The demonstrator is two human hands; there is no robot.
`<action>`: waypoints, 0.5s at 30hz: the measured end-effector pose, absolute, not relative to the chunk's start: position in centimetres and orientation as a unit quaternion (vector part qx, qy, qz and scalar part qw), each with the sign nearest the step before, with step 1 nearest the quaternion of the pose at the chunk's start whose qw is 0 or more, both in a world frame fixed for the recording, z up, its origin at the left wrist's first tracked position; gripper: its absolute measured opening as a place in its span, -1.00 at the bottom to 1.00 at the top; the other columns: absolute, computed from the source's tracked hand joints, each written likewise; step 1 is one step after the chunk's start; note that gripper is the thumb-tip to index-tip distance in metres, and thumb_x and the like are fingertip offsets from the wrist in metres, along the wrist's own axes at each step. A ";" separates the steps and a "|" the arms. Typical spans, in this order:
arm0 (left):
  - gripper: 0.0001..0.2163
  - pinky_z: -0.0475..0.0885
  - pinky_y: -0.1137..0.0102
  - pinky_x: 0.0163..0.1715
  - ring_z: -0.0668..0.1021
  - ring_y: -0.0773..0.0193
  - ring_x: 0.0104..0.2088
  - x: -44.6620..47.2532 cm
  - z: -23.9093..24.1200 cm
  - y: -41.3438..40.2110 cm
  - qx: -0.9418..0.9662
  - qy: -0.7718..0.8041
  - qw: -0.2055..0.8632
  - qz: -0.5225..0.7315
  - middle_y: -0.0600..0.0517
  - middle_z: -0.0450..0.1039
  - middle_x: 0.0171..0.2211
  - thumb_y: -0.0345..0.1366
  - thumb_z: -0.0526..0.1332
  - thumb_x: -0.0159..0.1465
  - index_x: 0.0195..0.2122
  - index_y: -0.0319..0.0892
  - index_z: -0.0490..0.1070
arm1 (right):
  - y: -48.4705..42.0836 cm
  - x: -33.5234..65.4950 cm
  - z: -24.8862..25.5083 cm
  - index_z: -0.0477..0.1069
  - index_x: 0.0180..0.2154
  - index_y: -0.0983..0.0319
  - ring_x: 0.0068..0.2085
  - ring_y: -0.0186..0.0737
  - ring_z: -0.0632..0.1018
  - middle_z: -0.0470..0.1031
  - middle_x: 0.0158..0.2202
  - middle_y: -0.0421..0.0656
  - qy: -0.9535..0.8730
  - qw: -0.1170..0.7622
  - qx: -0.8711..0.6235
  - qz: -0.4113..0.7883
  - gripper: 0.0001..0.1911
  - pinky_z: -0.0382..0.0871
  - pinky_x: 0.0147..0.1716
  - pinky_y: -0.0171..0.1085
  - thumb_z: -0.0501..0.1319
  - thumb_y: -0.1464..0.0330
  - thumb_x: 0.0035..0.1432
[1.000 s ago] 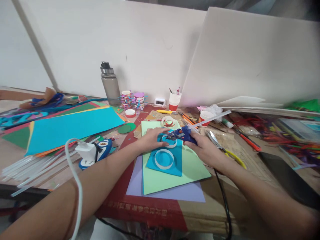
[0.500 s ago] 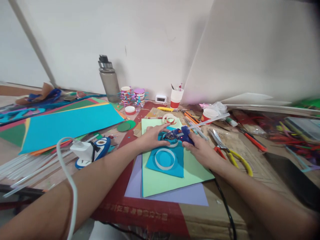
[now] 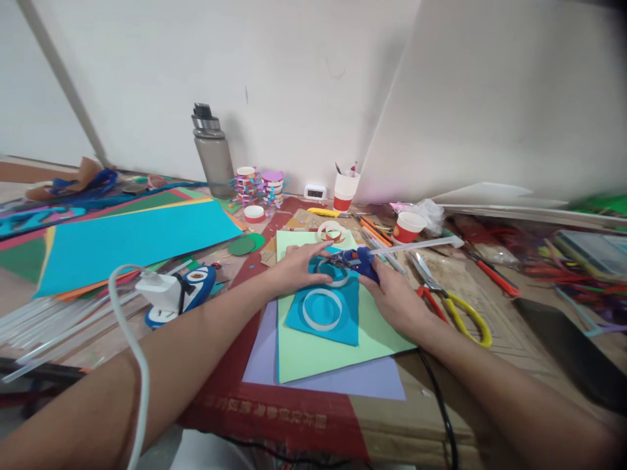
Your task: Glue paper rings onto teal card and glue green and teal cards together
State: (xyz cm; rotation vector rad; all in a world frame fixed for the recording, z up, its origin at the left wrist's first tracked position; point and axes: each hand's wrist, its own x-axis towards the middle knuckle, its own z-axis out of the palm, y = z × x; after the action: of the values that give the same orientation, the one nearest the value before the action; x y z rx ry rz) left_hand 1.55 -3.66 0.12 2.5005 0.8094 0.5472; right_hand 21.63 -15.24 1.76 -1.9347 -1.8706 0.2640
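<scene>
at the frame's centre, the right hand (image 3: pixel 399 295) grips a blue hot glue gun (image 3: pixel 363 260), its nozzle at the upper white ring (image 3: pixel 339 282). the left hand (image 3: pixel 292 269) curves beside that ring, thumb and fingers apart; whether it holds it, i cannot tell. the lower white ring (image 3: pixel 321 326) lies on blue card (image 3: pixel 345 331).

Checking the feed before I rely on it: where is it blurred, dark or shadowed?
Head view: tangled multicoloured strips at right look smeared; head view: upper right corner dark; head view: soft shadow on the white wall beside the tall grey plastic bottle; head view: blue plastic glue gun in the right hand readable, its tip hard to make out.
</scene>
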 end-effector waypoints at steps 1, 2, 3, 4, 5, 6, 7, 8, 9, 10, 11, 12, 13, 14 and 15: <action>-0.28 0.05 0.15 0.14 0.30 0.04 0.17 1.6 0.1 -3.7 0.907 0.297 0.224 0.196 -0.04 0.38 0.10 -0.03 0.29 0.10 0.26 -0.05 0.07 | -15.2 21.6 1.8 0.30 -0.08 0.28 -0.15 -0.06 0.47 0.47 -0.16 0.04 -0.676 0.219 -0.696 0.101 -0.71 0.28 -0.20 -0.20 0.02 0.28 0.23; -0.28 0.06 0.15 0.14 0.30 0.03 0.17 1.6 0.2 -3.7 0.907 0.301 0.221 0.194 -0.06 0.37 0.11 -0.03 0.29 0.10 0.26 -0.06 0.07 | -15.2 21.5 1.8 0.30 -0.07 0.28 -0.13 -0.06 0.47 0.48 -0.15 0.04 -0.678 0.221 -0.693 0.108 -0.71 0.27 -0.19 -0.20 0.02 0.28 0.23; -0.27 0.07 0.15 0.14 0.30 0.02 0.17 1.6 0.2 -3.7 0.907 0.304 0.219 0.192 -0.07 0.35 0.12 -0.02 0.29 0.10 0.26 -0.07 0.07 | -15.1 21.5 1.8 0.29 -0.06 0.28 -0.12 -0.06 0.47 0.48 -0.15 0.03 -0.680 0.224 -0.689 0.116 -0.70 0.27 -0.17 -0.19 0.02 0.28 0.23; -0.27 0.07 0.15 0.14 0.30 0.01 0.17 1.6 0.2 -3.7 0.907 0.306 0.218 0.191 -0.08 0.35 0.12 -0.02 0.29 0.10 0.26 -0.07 0.07 | -15.0 21.5 1.7 0.29 -0.05 0.27 -0.11 -0.07 0.46 0.48 -0.15 0.02 -0.682 0.228 -0.684 0.124 -0.70 0.27 -0.16 -0.19 0.02 0.28 0.23; -0.27 0.07 0.15 0.14 0.31 0.01 0.17 1.6 0.3 -3.7 0.907 0.307 0.217 0.191 -0.08 0.34 0.12 -0.02 0.28 0.10 0.26 -0.07 0.07 | -15.0 21.6 1.6 0.29 -0.04 0.26 -0.10 -0.07 0.46 0.48 -0.16 0.01 -0.684 0.233 -0.679 0.132 -0.69 0.27 -0.15 -0.19 0.02 0.28 0.23; -0.27 0.07 0.15 0.13 0.31 0.01 0.17 1.6 0.3 -3.8 0.907 0.306 0.218 0.190 -0.08 0.35 0.12 -0.01 0.28 0.10 0.26 -0.06 0.07 | -14.9 21.6 1.6 0.28 -0.03 0.25 -0.10 -0.08 0.46 0.49 -0.16 0.00 -0.685 0.238 -0.674 0.140 -0.69 0.27 -0.14 -0.19 0.02 0.28 0.23; -0.27 0.08 0.15 0.13 0.31 0.01 0.16 1.6 0.3 -3.8 0.907 0.305 0.221 0.190 -0.07 0.36 0.11 -0.01 0.28 0.10 0.26 -0.06 0.07 | -14.8 21.7 1.5 0.28 -0.03 0.25 -0.10 -0.08 0.46 0.49 -0.15 -0.01 -0.687 0.243 -0.669 0.147 -0.69 0.27 -0.14 -0.19 0.03 0.27 0.22; -0.27 0.08 0.15 0.13 0.32 0.01 0.16 1.6 0.3 -3.8 0.906 0.305 0.223 0.191 -0.06 0.38 0.10 -0.01 0.28 0.10 0.26 -0.06 0.07 | -14.8 21.8 1.5 0.28 -0.03 0.25 -0.11 -0.09 0.47 0.48 -0.15 -0.01 -0.689 0.247 -0.664 0.155 -0.68 0.28 -0.15 -0.19 0.03 0.27 0.22; -0.27 0.08 0.15 0.13 0.33 0.01 0.15 1.6 0.3 -3.8 0.906 0.304 0.225 0.191 -0.06 0.39 0.09 -0.01 0.29 0.09 0.26 -0.06 0.08 | -14.7 21.9 1.4 0.29 -0.04 0.25 -0.12 -0.10 0.47 0.48 -0.15 -0.02 -0.691 0.249 -0.659 0.163 -0.69 0.28 -0.17 -0.20 0.03 0.26 0.22; -0.27 0.08 0.15 0.13 0.34 0.01 0.14 1.6 0.3 -3.8 0.905 0.303 0.227 0.193 -0.06 0.39 0.08 -0.01 0.29 0.09 0.26 -0.06 0.08 | -14.6 22.0 1.5 0.29 -0.06 0.26 -0.15 -0.10 0.47 0.49 -0.16 -0.03 -0.693 0.250 -0.655 0.170 -0.70 0.29 -0.19 -0.21 0.03 0.26 0.22; -0.27 0.09 0.16 0.13 0.34 0.02 0.14 1.6 0.3 -3.7 0.905 0.303 0.228 0.194 -0.05 0.40 0.08 -0.01 0.29 0.09 0.26 -0.06 0.08 | -14.6 22.2 1.5 0.31 -0.09 0.26 -0.17 -0.11 0.47 0.49 -0.18 -0.04 -0.695 0.249 -0.651 0.176 -0.71 0.29 -0.21 -0.21 0.03 0.25 0.22; -0.27 0.09 0.16 0.12 0.35 0.02 0.14 1.6 0.3 -3.7 0.905 0.302 0.229 0.195 -0.05 0.40 0.08 -0.01 0.29 0.09 0.26 -0.05 0.08 | -14.5 22.3 1.7 0.32 -0.12 0.26 -0.19 -0.13 0.47 0.49 -0.20 -0.06 -0.698 0.247 -0.648 0.180 -0.71 0.29 -0.23 -0.22 0.03 0.24 0.21; -0.27 0.10 0.16 0.12 0.35 0.02 0.14 1.6 0.3 -3.7 0.904 0.302 0.229 0.197 -0.05 0.40 0.08 -0.01 0.29 0.09 0.26 -0.04 0.08 | -14.5 22.4 1.8 0.33 -0.14 0.26 -0.21 -0.14 0.47 0.49 -0.21 -0.07 -0.699 0.247 -0.645 0.183 -0.72 0.29 -0.25 -0.23 0.04 0.23 0.21; -0.27 0.10 0.16 0.12 0.34 0.02 0.14 1.6 0.3 -3.7 0.904 0.301 0.229 0.198 -0.05 0.40 0.07 -0.01 0.29 0.09 0.26 -0.04 0.08 | -14.5 22.5 2.0 0.33 -0.15 0.26 -0.22 -0.14 0.46 0.49 -0.21 -0.08 -0.701 0.246 -0.644 0.185 -0.72 0.29 -0.25 -0.23 0.04 0.22 0.20; -0.27 0.10 0.16 0.12 0.34 0.02 0.14 1.6 0.3 -3.7 0.904 0.300 0.229 0.198 -0.04 0.41 0.07 -0.02 0.30 0.09 0.26 -0.04 0.08 | -14.4 22.7 2.2 0.34 -0.14 0.26 -0.22 -0.14 0.46 0.49 -0.20 -0.07 -0.701 0.246 -0.643 0.186 -0.71 0.29 -0.25 -0.23 0.05 0.22 0.20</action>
State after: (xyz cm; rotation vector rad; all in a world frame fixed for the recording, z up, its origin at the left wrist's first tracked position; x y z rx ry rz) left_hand 1.60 -3.68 0.33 2.4895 0.8265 0.5451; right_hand 22.67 -14.45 2.18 -1.7535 -1.9130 0.5078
